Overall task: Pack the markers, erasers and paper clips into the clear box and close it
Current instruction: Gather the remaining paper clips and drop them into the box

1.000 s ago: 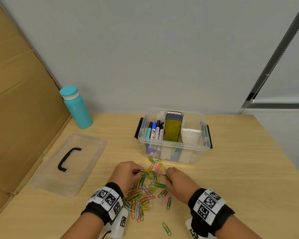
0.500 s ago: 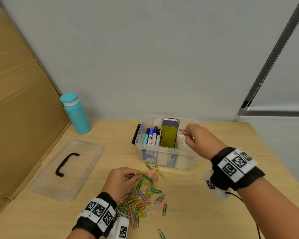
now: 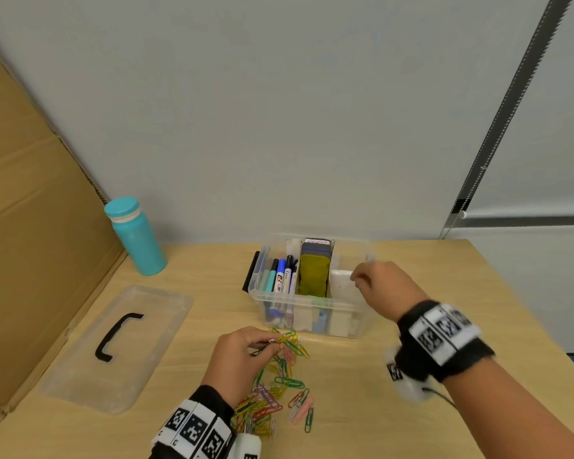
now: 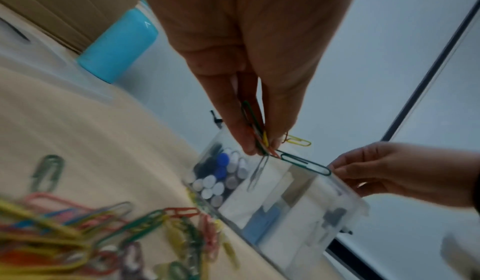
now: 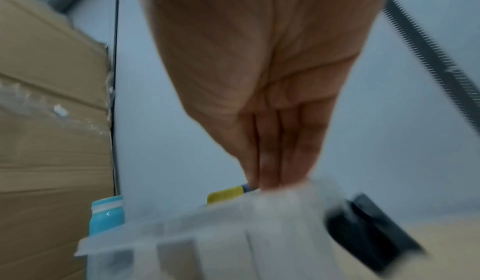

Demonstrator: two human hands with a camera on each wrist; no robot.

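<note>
Lid (image 3: 116,346): lies flat at the left of the surface (image 3: 411,432), handle up, well apart from the clear box (image 3: 307,313). The closing step has not begun.

Left hand (image 3: 237,356): its grip is a tight pinch of thumb and fingertips on a small bunch of paper clips (image 4: 255,138), with a green one and a yellow one hanging from the bunch. The hand sits at the far end of the loose paper clip pile (image 3: 275,392), just in front of the box.

Clear box: stands open at the middle of the surface. The markers (image 3: 280,276) stand upright in its left compartment and the erasers (image 3: 314,273) in the middle one. The right compartment holds a white liner (image 3: 342,281); whether any clips lie in it cannot be told.

Right hand (image 3: 383,286): over the right compartment, fingers together and pointing down at the rim. Nothing shows between them, though blur in the wrist view leaves this uncertain.

Judgement: the step in hand is moving clips to the box by the handful, and most of the pile remains. The next move calls for carrying the left bunch over the front wall without shedding the dangling clips, then returning the right hand to the pile.
</note>
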